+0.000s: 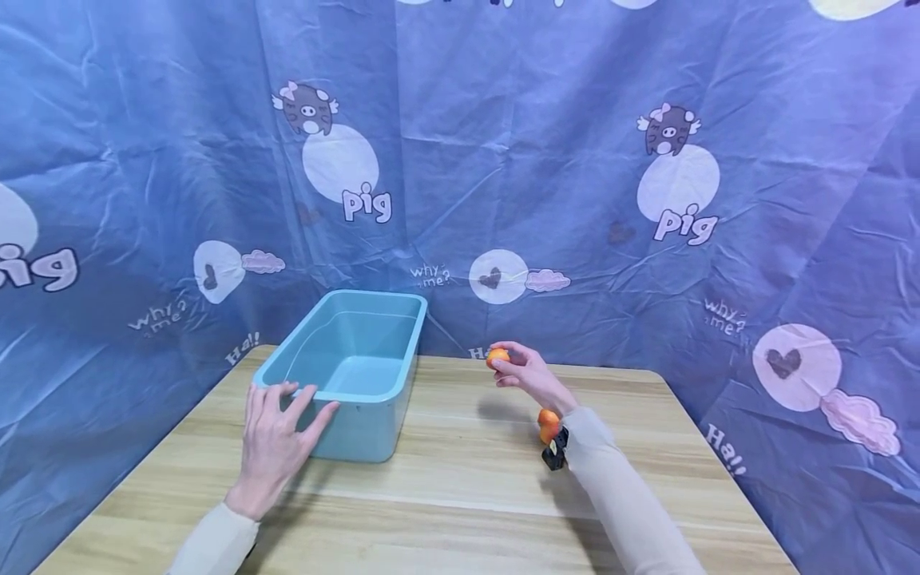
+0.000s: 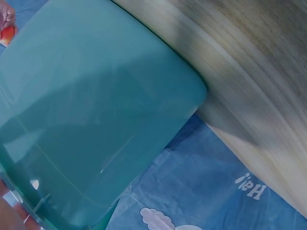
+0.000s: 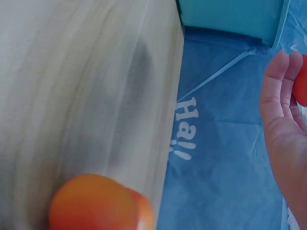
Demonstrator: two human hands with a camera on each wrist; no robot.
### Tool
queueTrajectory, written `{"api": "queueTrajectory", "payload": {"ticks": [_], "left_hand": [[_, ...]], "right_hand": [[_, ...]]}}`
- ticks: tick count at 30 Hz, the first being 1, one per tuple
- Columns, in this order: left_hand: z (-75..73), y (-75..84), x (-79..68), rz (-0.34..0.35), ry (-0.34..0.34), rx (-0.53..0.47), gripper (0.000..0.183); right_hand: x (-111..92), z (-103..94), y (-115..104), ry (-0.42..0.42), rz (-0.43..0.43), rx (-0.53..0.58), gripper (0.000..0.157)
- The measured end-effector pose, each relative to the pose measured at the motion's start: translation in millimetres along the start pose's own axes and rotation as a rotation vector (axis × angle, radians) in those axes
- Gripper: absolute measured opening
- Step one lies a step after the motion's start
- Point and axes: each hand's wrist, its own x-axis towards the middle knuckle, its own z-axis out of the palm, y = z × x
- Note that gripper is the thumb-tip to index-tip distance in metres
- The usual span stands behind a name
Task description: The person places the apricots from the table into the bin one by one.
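Note:
A light-blue plastic bin point(image 1: 370, 415) stands on the left of the table, and the part of its floor seen in the head view is bare. My left hand point(image 1: 276, 439) grips the bin's near rim, fingers over the edge and thumb along the outer front wall. Raised above the table, to the right of the bin, my right hand point(image 1: 528, 375) pinches a small round orange fruit point(image 1: 497, 357) between fingers and thumb. Two similar orange fruits point(image 1: 549, 425) lie together on the table below my right wrist, partly covered by it; the right wrist view shows this pair point(image 3: 93, 206) close up.
The wooden table point(image 1: 460, 495) ends at a blue printed cloth point(image 1: 460, 184) that hangs behind it and at both sides. A black strap mount point(image 1: 555, 451) sits on my right wrist.

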Motion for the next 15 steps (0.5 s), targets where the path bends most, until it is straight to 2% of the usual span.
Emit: {"api": "queueTrajectory", "payload": {"ticks": [3, 6, 15], "left_hand": [[0.6, -0.6, 1.6, -0.001, 0.010, -0.019, 0.064], [-0.2, -0.6, -0.4, -0.005, 0.005, -0.037, 0.060], [2.2, -2.1, 0.2, -0.007, -0.001, -0.033, 0.056]], "right_hand": [[5.8, 2.8, -8.1, -0.010, 0.004, -0.023, 0.041], [7.5, 7.4, -12.1, -0.001, -0.002, 0.001, 0.040], [18.7, 27.3, -19.7, 0.010, -0.020, 0.012, 0.039]]}}
